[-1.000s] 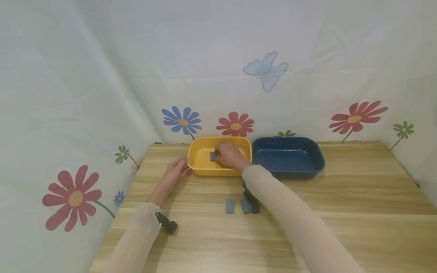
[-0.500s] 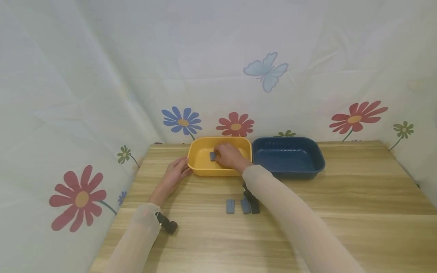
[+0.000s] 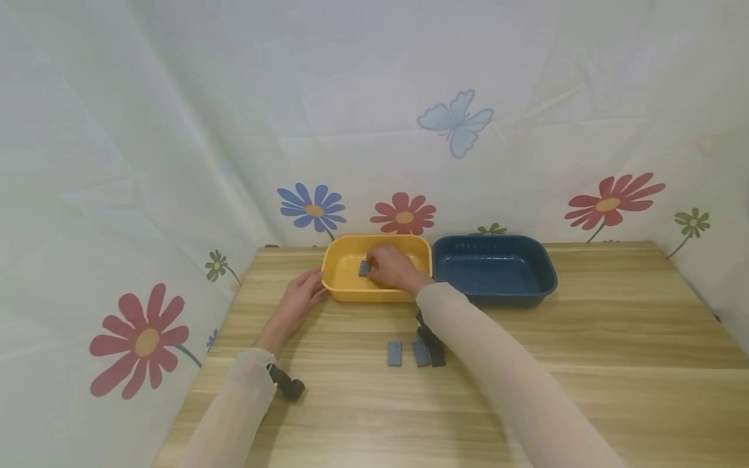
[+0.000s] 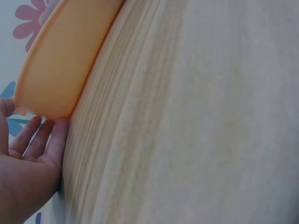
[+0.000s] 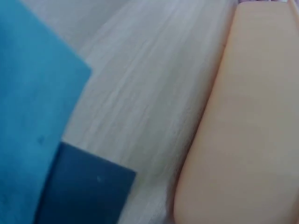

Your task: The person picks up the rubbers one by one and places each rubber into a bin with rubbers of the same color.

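Observation:
My right hand (image 3: 391, 265) reaches into the yellow bin (image 3: 380, 295). Its fingertips pinch a small flat grey-blue rectangular block (image 3: 365, 268) near the bin's floor. Part of the block is hidden by the fingers. At the bin's left end, my left hand (image 3: 301, 298) touches the outside wall. In the left wrist view, the left hand's fingers (image 4: 39, 137) rest lightly bent against the end of the bin, with the thumb near the rim. The right wrist view shows the bin's outer side but not the right hand.
A dark blue bin (image 3: 494, 300) stands against the yellow one's right side. On the wooden table (image 3: 351, 403) in front lie a grey-blue block (image 3: 394, 353), another block (image 3: 420, 353) and a darker block (image 3: 437, 356) beside it. A flowered cloth (image 3: 363, 162) hangs behind.

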Motion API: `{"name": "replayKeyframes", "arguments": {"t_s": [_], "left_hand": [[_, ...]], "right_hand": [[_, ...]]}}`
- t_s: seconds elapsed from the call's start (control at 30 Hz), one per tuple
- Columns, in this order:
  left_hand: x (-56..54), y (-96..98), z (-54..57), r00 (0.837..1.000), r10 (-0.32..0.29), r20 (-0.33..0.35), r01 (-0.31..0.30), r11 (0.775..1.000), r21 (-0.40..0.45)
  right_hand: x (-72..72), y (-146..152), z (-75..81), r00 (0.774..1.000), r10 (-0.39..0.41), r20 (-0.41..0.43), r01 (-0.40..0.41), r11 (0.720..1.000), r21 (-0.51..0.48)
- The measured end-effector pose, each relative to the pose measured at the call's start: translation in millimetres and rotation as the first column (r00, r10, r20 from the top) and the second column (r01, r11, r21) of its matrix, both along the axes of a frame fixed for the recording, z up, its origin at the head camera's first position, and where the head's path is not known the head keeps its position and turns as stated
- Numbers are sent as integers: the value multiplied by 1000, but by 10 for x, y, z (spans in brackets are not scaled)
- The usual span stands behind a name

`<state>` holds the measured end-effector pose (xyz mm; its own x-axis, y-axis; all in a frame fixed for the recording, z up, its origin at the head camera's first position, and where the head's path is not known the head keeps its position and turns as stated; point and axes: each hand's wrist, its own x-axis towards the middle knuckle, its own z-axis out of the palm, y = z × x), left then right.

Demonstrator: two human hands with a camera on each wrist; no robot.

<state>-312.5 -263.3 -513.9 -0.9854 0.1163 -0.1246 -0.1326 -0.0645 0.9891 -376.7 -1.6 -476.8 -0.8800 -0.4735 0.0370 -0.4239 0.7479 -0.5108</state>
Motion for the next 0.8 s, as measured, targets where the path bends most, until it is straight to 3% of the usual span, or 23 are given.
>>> {"name": "replayKeyframes", "arguments": {"t_s": [0.17, 0.33, 0.53, 0.67, 0.8], "left_hand": [[-4, 21, -16, 1000, 10, 6, -10, 1000, -4], [-17, 8, -16, 1000, 8, 3, -8, 1000, 4], [-23, 2, -15, 1000, 0, 12, 0, 1000, 16], [-29, 3, -22, 1000, 0, 14, 0, 1000, 19], [-36, -4, -39, 1000, 5, 12, -5, 1000, 17]], "right_hand": [[46, 112, 130, 993, 42, 111, -34, 997, -68], [74, 227, 313, 985, 82, 153, -73, 995, -66], [196, 399, 555, 989, 146, 25, -146, 989, 15], [337, 550, 662, 974, 213, -76, -212, 977, 21], [514, 687, 678, 955, 273, -116, -276, 961, -14]]}}
